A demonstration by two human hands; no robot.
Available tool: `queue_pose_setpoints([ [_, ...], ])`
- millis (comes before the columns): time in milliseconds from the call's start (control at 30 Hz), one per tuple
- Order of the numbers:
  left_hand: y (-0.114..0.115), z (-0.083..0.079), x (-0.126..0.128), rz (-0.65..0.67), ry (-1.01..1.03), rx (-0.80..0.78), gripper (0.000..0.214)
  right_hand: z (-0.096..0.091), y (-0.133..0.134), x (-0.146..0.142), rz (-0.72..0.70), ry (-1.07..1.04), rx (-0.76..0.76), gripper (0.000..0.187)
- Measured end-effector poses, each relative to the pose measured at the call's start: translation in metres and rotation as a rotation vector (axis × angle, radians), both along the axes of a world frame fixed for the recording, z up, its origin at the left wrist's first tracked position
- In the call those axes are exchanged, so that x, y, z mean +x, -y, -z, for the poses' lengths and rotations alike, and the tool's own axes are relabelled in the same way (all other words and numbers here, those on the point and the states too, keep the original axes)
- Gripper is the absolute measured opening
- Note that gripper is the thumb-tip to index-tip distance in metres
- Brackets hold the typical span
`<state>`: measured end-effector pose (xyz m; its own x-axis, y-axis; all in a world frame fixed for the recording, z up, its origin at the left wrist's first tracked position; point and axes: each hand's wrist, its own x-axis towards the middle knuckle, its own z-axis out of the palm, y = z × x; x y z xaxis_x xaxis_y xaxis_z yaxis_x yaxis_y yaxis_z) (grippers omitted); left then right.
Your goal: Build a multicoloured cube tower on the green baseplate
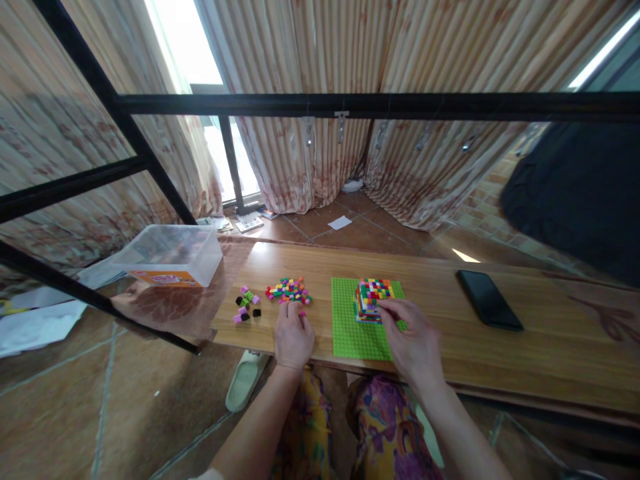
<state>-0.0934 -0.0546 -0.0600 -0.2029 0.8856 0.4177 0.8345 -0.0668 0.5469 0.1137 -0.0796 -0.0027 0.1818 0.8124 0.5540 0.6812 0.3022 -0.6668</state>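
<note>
A green baseplate (356,333) lies on a low wooden table (500,360). On its far right part stands a block of stacked multicoloured small bricks (373,297). My right hand (413,337) reaches onto the near edge of that block, fingers pinched together at its front face; what they hold is too small to make out. My left hand (293,333) rests on the table left of the baseplate, fingers curled at the near edge of a pile of loose coloured bricks (289,291), with a pink piece at the fingertips.
A smaller cluster of black, pink and green bricks (246,305) lies further left. A clear plastic tub (170,255) sits at the table's left end. A black phone (489,299) lies to the right. A black metal frame (350,105) crosses above. A slipper (246,379) lies on the tiled floor.
</note>
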Motion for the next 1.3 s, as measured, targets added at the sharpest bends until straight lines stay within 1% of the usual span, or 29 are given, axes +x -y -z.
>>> queue_pose_setpoints([
  [167,0.001,-0.001,0.000,0.016,0.009,0.004,0.019,-0.003,-0.007,0.006,-0.047,0.207,0.088,0.019],
  [300,0.001,0.000,0.000,0.022,0.011,0.016,0.017,-0.005,-0.012,0.011,-0.114,0.362,0.123,0.016],
  [500,0.001,0.001,0.000,0.034,0.019,0.023,0.017,-0.010,-0.016,0.019,-0.190,0.484,0.109,0.020],
  [633,0.001,0.000,0.000,0.027,0.011,0.026,0.018,-0.011,-0.019,0.025,-0.233,0.562,0.111,0.018],
  [800,0.002,0.001,0.000,0.023,0.010,0.024,0.018,-0.010,-0.022,0.028,-0.310,0.541,0.163,0.017],
  [1033,0.002,0.001,0.000,0.017,0.016,-0.005,0.018,-0.001,-0.017,0.028,-0.224,0.410,0.158,0.018],
  [1200,0.002,0.000,0.000,0.021,0.008,-0.003,0.017,0.002,-0.018,0.025,-0.194,0.369,0.201,0.018],
  [1300,0.002,-0.001,0.000,0.017,0.009,-0.002,0.016,0.003,-0.019,0.023,-0.200,0.360,0.223,0.018],
])
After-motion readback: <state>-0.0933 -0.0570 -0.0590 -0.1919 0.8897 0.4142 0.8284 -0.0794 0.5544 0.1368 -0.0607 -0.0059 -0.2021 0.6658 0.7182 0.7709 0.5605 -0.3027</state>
